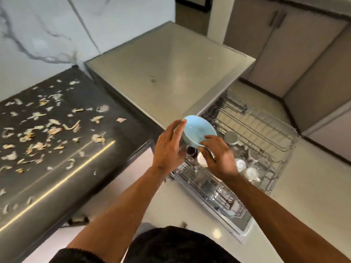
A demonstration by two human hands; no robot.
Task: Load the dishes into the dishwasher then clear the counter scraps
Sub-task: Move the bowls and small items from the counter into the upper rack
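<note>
Bowl: the small round light-blue bowl (198,130) is tipped on its side, in the air above the pulled-out wire dishwasher rack (266,137), likely so it can slot in.
Right hand (218,158): pinches the bowl's rim at 5 o'clock.
Left hand (169,147): fingers straight, flat against the bowl at 9 o'clock to steady it.
Rack: white cups (245,168) sit at 4 o'clock from the bowl.
Scraps: pale peel scraps (43,130) wait on the dark counter (76,168) at 9 o'clock.
Writing: none I can read.

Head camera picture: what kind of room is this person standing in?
Most likely a home kitchen. An open dishwasher rack holds cups, a dark counter is strewn with vegetable scraps, and the right hand grips a blue bowl over the rack while the left hand steadies it.
</note>
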